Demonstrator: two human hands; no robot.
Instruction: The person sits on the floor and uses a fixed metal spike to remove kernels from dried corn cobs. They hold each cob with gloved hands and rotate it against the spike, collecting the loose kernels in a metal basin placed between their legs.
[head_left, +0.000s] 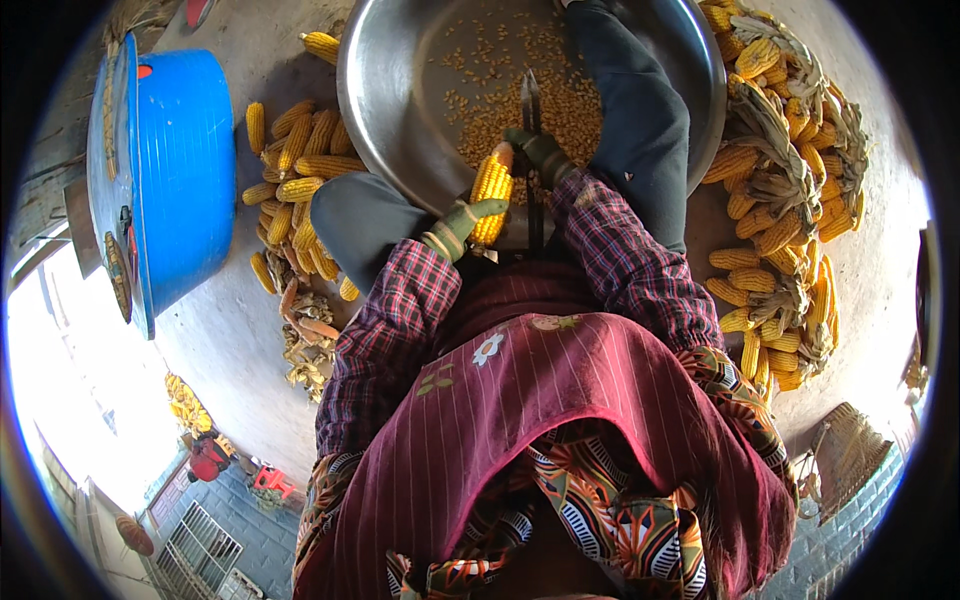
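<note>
My left hand (461, 228), in a green glove with striped cuff, holds a yellow corn cob (491, 196) with its tip pointing up and away from me. My right hand (546, 157), also gloved, lies across a long dark tool with a pointed metal tip (530, 94). Its fingers reach toward the tip of the cob; whether they grip the tool is hidden. The tool extends from near my lap out over a large metal basin (397, 97). Loose corn kernels (487, 112) cover part of the basin's bottom, heaped thickest around the tool.
Corn cobs (300, 150) lie piled left of the basin, above stripped cobs (319, 328) and husks. More cobs with dry husks (780, 187) form a heap on the right. A blue plastic tub (184, 165) stands at far left. My legs (637, 112) flank the tool.
</note>
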